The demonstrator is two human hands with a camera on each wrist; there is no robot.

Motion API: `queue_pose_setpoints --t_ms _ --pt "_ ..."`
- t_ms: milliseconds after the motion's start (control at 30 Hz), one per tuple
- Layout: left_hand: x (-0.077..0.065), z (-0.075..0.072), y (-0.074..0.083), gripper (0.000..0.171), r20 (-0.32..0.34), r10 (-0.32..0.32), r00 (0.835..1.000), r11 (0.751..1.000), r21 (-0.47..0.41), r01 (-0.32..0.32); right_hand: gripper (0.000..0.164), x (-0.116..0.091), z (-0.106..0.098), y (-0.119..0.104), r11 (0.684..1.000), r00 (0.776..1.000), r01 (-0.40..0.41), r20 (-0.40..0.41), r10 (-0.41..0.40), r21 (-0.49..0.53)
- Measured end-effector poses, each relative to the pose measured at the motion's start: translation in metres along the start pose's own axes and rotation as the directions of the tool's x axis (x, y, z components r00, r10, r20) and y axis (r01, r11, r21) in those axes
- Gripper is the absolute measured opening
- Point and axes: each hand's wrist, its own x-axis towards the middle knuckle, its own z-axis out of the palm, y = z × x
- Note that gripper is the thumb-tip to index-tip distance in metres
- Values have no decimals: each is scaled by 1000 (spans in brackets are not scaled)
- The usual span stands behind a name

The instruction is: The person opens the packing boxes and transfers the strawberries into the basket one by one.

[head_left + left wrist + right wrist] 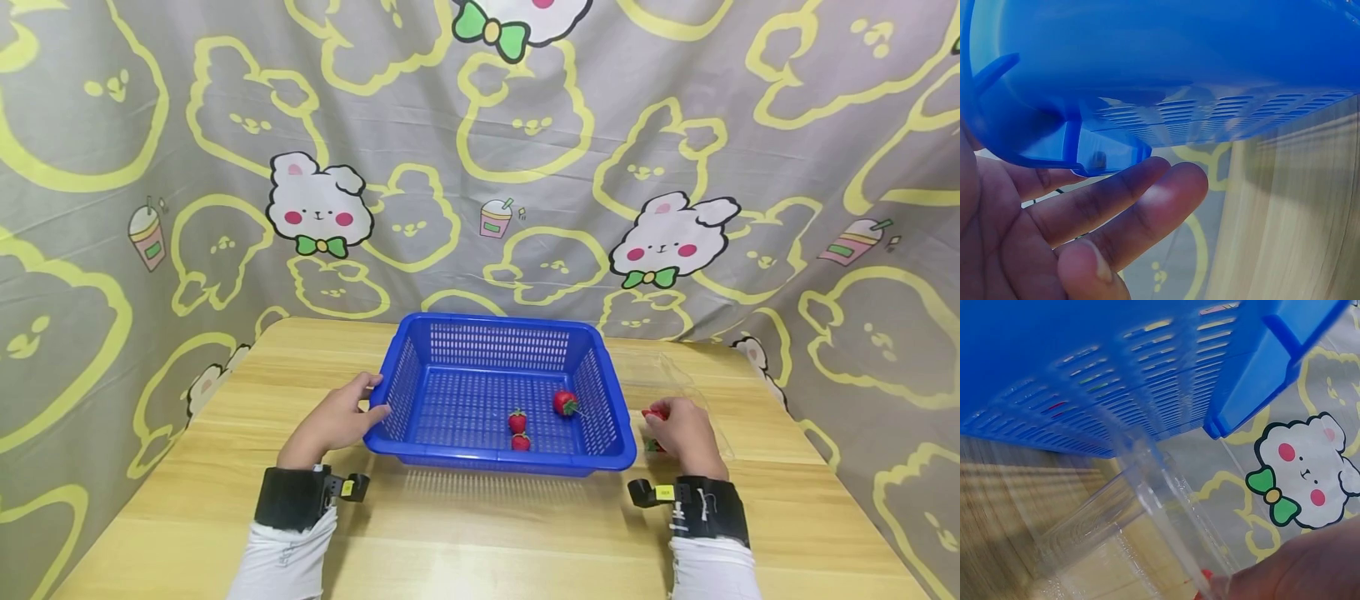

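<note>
A blue perforated plastic basket (pixel 498 457) stands on the table. Three red strawberries with green leaves lie inside: a larger strawberry (pixel 565 403) on the right, and two smaller ones, an upper strawberry (pixel 517 422) and a lower strawberry (pixel 521 442). My left hand (pixel 335 423) touches the basket's left rim, its thumb over the edge; in the left wrist view its fingers (pixel 1166 203) extend below the rim. Right of the basket, my right hand (pixel 684 433) pinches a red strawberry (pixel 656 413) above a clear plastic box (pixel 1094 531). Another strawberry (pixel 654 446) shows partly below that hand.
The wooden table (pixel 480 542) extends around the basket. Behind and beside it hangs a grey curtain (pixel 420 125) with yellow outlines and white rabbits. The clear box sits close against the basket's right side, so its edges are hard to see.
</note>
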Motion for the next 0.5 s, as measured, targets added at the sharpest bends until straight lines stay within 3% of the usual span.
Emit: queue_pose_setpoints --t_ms 500 --pt "-1 0 0 50 -4 15 1000 1000 -3 -15 31 0 -3 -1 999 999 35 -13 -34 8"
